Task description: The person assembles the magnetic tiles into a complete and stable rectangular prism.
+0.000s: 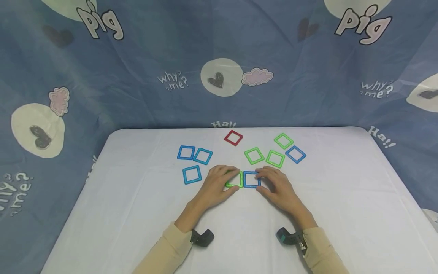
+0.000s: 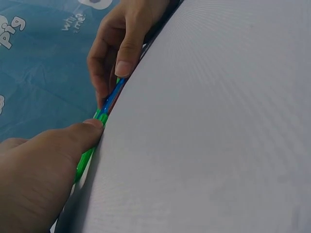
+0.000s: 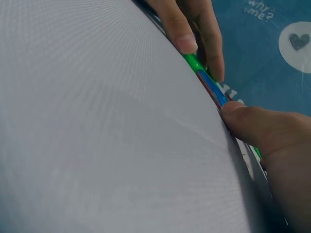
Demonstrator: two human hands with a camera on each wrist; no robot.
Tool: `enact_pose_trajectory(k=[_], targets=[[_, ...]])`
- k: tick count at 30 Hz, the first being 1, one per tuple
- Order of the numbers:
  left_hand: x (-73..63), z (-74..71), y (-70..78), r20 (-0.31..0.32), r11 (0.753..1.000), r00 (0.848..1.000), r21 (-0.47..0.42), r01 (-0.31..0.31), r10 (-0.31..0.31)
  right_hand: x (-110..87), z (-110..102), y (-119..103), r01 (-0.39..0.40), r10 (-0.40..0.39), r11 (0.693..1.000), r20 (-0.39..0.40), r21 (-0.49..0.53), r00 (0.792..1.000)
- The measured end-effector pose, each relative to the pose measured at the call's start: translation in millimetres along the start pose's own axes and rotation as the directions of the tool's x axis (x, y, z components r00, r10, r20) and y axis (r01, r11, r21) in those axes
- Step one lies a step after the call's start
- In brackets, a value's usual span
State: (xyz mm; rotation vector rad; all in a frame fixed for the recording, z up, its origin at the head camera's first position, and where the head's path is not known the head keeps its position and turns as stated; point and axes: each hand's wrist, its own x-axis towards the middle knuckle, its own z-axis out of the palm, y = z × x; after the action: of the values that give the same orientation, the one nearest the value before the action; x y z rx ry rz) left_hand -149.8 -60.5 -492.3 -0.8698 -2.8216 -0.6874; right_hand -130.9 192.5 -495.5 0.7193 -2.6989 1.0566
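Two bare hands meet over a white bench (image 1: 239, 232), seen from above: the left hand (image 1: 218, 183) pinches a green square frame (image 1: 241, 179) between thumb and fingers, and the right hand (image 1: 280, 189) pinches a blue square frame (image 1: 251, 186) by its outer end in the same way. Both frames are hollow and lie flat near the middle of the bench, side by side, green on the left, blue on the right; they are so close that I cannot tell whether their edges touch. In each wrist view the thumb presses on the near edge of its frame, while the frames show only as thin strips. Further pieces of the same shape lie around the hands. Beyond the left hand are two blue pieces (image 1: 200, 162) near each other, with a third blue piece (image 1: 193, 182) closer to the person. A red piece (image 1: 230, 142) lies farthest back, near the centre. Beyond the right hand is a loose group of three green pieces (image 1: 273, 165) and one more blue piece (image 1: 291, 158). Beige sleeves (image 1: 167, 247) cover the forearms, and a dark wrist device (image 1: 203, 238) sits at each cuff. Behind the bench hangs a blue cloth (image 1: 143, 76) printed with hearts, pink clouds and words such as "pig" and "why me?".
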Motion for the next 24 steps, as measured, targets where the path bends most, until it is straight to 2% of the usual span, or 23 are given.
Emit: enact_pose_trajectory(k=[12, 24], targets=[[-0.3, -1.1, 1.3, 0.014, 1.000, 1.000, 0.009, 0.013, -0.014, 0.1, 0.1, -1.1, -0.005, 0.005, 1.000, 0.003, -0.004, 1.000], [-0.6, -0.5, 0.7, -0.001, 1.000, 1.000, 0.000, -0.003, 0.003, -0.1, -0.9, -2.5, -0.008, 0.008, 1.000, 0.003, 0.007, 1.000]])
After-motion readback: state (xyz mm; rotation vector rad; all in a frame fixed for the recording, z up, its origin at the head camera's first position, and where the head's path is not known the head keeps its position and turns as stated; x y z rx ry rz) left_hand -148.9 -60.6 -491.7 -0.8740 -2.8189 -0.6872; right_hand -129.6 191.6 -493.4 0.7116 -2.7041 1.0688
